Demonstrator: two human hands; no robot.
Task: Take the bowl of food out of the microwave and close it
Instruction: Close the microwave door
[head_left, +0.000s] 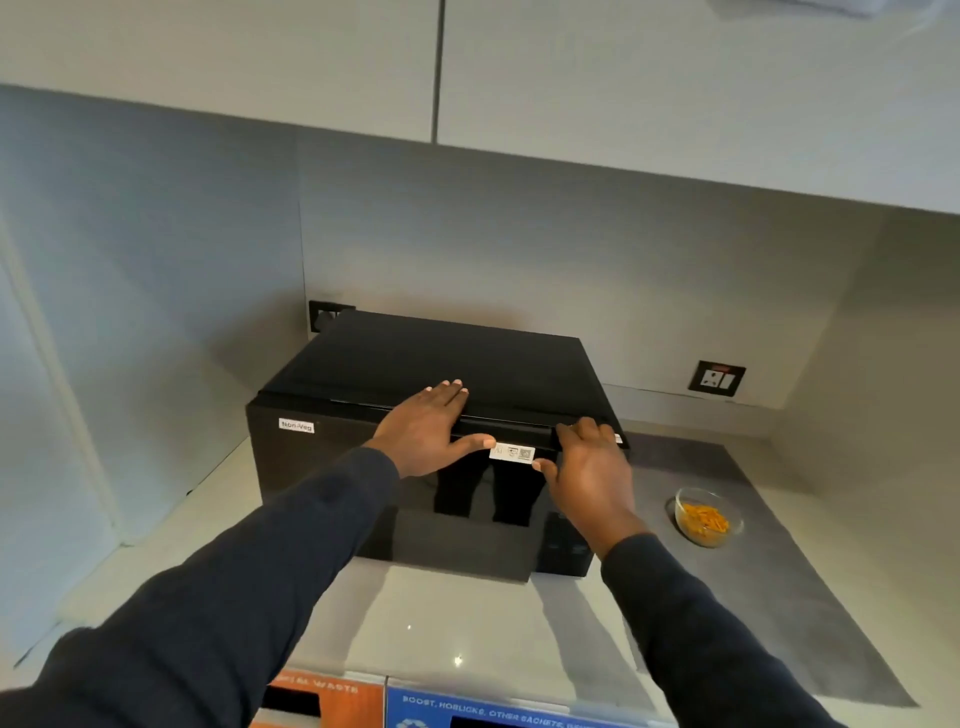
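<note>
A black microwave (363, 374) stands on the counter against the back wall, its door against the body and looking closed. My left hand (428, 428) lies flat on the top front edge, fingers spread, thumb on the door. My right hand (589, 470) rests on the upper right of the door, fingers over its top edge, thumb by a white sticker (512, 453). A clear glass bowl (707, 517) of orange food stands on the counter to the right of the microwave, apart from both hands.
Pale counter (457, 618) with a grey mat (769, 597) under the bowl. Wall sockets (717, 378) sit behind and to the right. Cabinets (571, 78) hang overhead. Orange and blue labelled bins (467, 709) are at the counter's front edge.
</note>
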